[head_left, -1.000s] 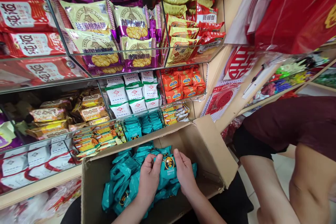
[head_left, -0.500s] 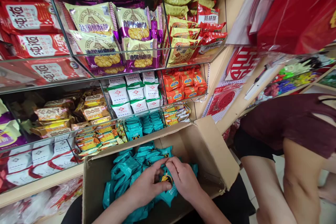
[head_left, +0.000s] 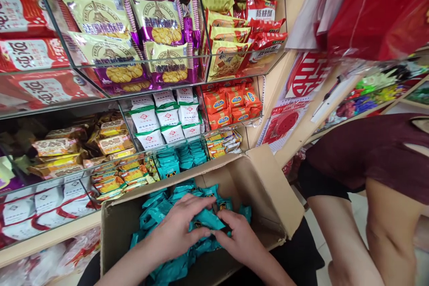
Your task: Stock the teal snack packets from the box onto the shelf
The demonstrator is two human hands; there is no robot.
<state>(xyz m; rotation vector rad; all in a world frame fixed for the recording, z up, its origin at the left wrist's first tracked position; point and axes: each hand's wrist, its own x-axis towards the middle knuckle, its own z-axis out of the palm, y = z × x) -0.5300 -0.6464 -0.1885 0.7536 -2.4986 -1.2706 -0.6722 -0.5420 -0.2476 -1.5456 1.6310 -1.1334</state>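
An open cardboard box (head_left: 268, 187) sits low in front of me, holding a heap of teal snack packets (head_left: 170, 266). Both hands are inside it. My left hand (head_left: 182, 223) has its fingers over and thumb under a teal snack packet (head_left: 207, 219). At that packet's other end, my right hand (head_left: 239, 234) pinches it between thumb and fingers. More teal packets lie beneath and around both hands, partly hidden by them.
Glass-divided shelves rise ahead, with cream-and-purple biscuit packs (head_left: 167, 60), white packs (head_left: 167, 118), orange packs (head_left: 231, 105) and teal packets (head_left: 191, 154) in compartments. At right, a person in a maroon top (head_left: 365, 156) bends over close to the box. Red plastic-wrapped goods (head_left: 375, 13) hang above.
My hands have moved a little apart, and the teal packet now spans between them. The view has shifted slightly. The person at right remains bent over.
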